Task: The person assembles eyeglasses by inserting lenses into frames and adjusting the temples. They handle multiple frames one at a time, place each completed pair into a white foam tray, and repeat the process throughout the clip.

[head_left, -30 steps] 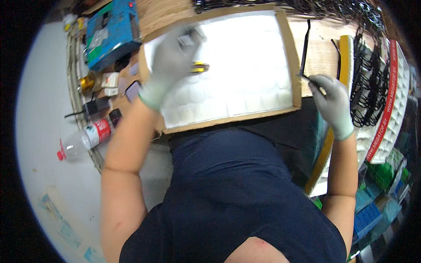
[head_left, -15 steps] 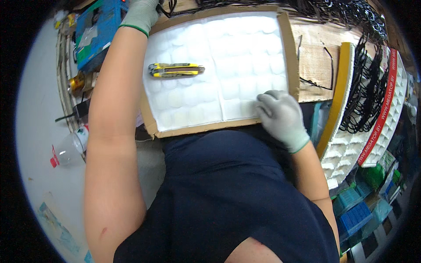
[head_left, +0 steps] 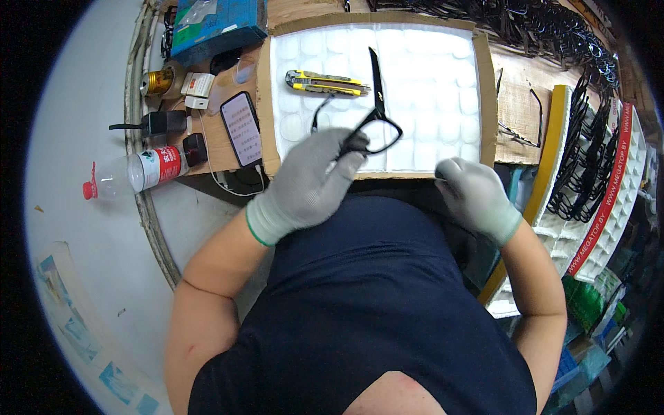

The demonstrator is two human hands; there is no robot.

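Observation:
My left hand (head_left: 304, 183), in a grey-white glove with a green cuff, grips a black eyeglass frame (head_left: 379, 112). One temple of the frame points away from me, and its rim shows beside my fingers. Beneath it lies a shallow cardboard box (head_left: 487, 104) with a white padded lining (head_left: 429, 83). A yellow and black utility knife (head_left: 325, 84) rests on the lining. By the box's near right corner is my gloved right hand (head_left: 477, 197), its fingers curled together. A thin bit shows at those fingertips, too small to name.
Left of the box are a lit phone (head_left: 242, 128) with a cable, a plastic bottle (head_left: 114, 178), a can (head_left: 158, 82) and a blue box (head_left: 221, 31). Black frames (head_left: 526, 31) pile up at the far right. A white rack (head_left: 609, 200) stands at right, black frames hanging beside it.
My left hand has come back from the far left with the eyeglass frame and now holds it over the box. My right hand has moved off the lining to just outside the near edge.

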